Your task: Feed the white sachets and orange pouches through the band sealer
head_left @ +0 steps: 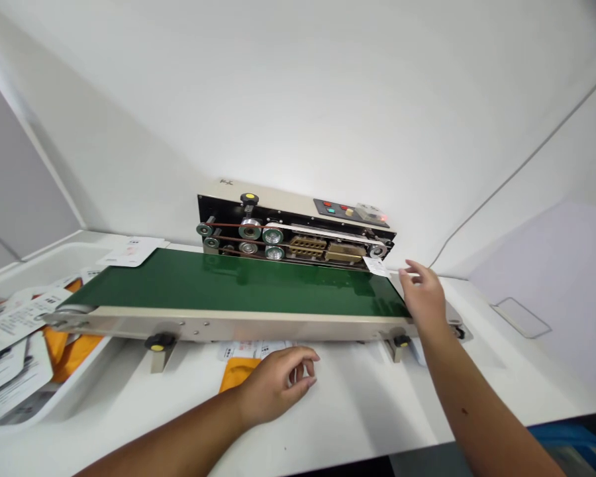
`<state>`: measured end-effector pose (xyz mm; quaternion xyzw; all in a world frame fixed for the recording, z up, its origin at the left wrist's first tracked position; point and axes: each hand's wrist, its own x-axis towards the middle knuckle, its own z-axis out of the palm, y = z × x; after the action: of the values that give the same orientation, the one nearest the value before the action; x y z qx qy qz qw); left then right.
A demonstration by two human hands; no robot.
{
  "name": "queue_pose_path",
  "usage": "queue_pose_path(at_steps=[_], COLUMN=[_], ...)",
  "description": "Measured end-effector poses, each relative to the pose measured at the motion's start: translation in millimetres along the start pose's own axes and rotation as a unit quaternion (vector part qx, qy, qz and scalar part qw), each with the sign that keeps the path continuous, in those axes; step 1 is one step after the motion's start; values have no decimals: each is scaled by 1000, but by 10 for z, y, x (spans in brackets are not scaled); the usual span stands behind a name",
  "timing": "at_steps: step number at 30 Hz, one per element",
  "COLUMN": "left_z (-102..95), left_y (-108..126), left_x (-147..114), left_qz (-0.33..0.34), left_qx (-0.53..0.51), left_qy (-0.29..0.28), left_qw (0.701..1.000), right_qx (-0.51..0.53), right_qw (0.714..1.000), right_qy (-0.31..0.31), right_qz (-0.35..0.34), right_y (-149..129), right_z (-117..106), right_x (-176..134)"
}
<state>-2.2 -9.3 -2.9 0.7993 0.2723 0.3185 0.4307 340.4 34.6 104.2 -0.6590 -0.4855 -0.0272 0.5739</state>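
Observation:
A continuous band sealer (pixel 278 211) stands against the wall, with a green conveyor belt (pixel 179 281) along its front. At the sealer's right end, a small white packet (pixel 376 266) sits with its upper edge by the rollers. My right hand (pixel 424 295) is just right of that packet, apart from it, thumb and fingers spread with nothing between them. Below the belt's front rail, my left hand (pixel 281 381) hovers over or rests on the table, loosely curled, a gap between thumb and fingers. Beside it lies an orange packet (pixel 239 373), partly hidden by that hand.
Another white packet (pixel 130 253) lies on the belt's left end. A white bin (pixel 92 371) at the left holds several white and orange packets. More printed packets (pixel 248 349) show under the conveyor. A blue object (pixel 571 445) is at the lower right.

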Motion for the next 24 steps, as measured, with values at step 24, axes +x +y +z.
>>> queue_pose_path(at_steps=[24], left_z=[-58], left_y=[-100], left_x=[-37], left_qz=[-97], left_qx=[-608], left_qy=[-282], left_qw=[736], right_qx=[-132], right_qw=[821], right_qy=[-515], right_qz=[-209], right_y=[-424], right_z=[909], right_x=[-2265])
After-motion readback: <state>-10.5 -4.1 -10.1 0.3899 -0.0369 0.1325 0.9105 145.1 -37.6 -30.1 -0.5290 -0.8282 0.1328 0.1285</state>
